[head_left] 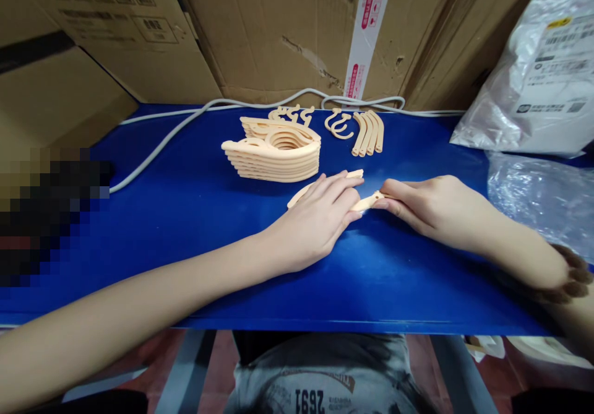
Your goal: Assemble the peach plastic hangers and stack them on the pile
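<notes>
My left hand [320,213] lies flat, fingers stretched out, pressing down on a peach plastic hanger piece [301,192] on the blue table [185,216]. My right hand [427,207] has its fingers closed, pinching the right end of the same hanger piece [371,202]. Most of the piece is hidden under my left hand. Behind my hands sits a stack of peach hanger bodies [273,151].
Loose peach hooks [338,123] and several curved arm pieces [369,132] lie at the back of the table. A white cable [185,123] runs along the rear. Cardboard boxes [278,30] stand behind. Plastic bags [533,80] sit at the right.
</notes>
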Demonstrator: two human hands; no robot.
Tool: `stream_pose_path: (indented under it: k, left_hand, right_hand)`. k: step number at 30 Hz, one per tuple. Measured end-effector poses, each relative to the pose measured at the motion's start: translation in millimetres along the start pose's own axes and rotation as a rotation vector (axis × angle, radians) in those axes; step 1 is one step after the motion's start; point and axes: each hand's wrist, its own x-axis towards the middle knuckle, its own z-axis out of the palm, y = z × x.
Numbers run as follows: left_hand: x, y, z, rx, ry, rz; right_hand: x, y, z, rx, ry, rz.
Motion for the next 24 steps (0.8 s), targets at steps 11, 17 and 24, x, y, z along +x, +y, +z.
stream_pose_path:
  k: [11, 17, 24]
  left_hand:
    - [1.0, 0.3, -0.5, -0.032, 0.04, 0.03]
    - [-0.1, -0.7, 1.3, -0.016, 0.038, -0.022]
    - [0.3, -1.5, 0.8, 0.0, 0.037, 0.005]
  right_hand:
    - [-0.2, 1.8, 0.3, -0.105, 0.047, 0.009]
    - [1.9, 5.6, 3.1, 0.046, 0.012, 0.043]
    - [3.7, 3.8, -1.6, 0.23, -0.052, 0.055]
